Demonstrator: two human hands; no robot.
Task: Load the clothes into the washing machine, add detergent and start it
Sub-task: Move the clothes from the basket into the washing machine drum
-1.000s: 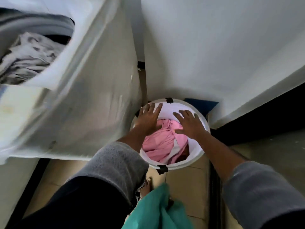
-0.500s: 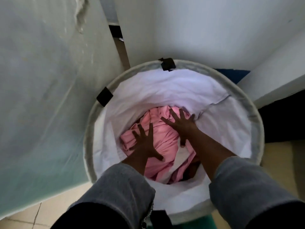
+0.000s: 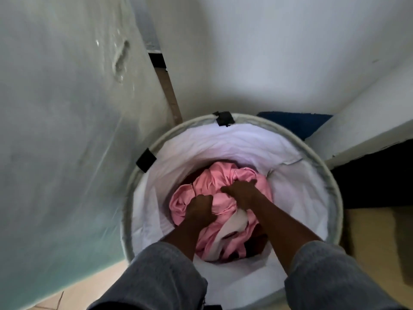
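A round white laundry basket (image 3: pixel 245 142) with black tabs on its rim stands on the floor below me. A bunched pink garment with a white band (image 3: pixel 223 175) lies at its bottom. Both my arms reach down inside. My left hand (image 3: pixel 200 208) grips the pink cloth with curled fingers. My right hand (image 3: pixel 240 191) also clutches the cloth, fingers dug into the folds. The washing machine's side panel (image 3: pixel 67 130), wrapped in plastic film, rises at the left; its opening is out of view.
A white wall (image 3: pixel 268 52) stands behind the basket. A blue mat (image 3: pixel 295 121) lies behind the rim at the right, beside a white ledge (image 3: pixel 368 121) with a dark gap under it. Beige floor tiles (image 3: pixel 89 291) show at the lower left.
My hands went from spread above the basket down onto the pink garment, and the flat fingers have curled into the cloth. My view dropped closer to the basket.
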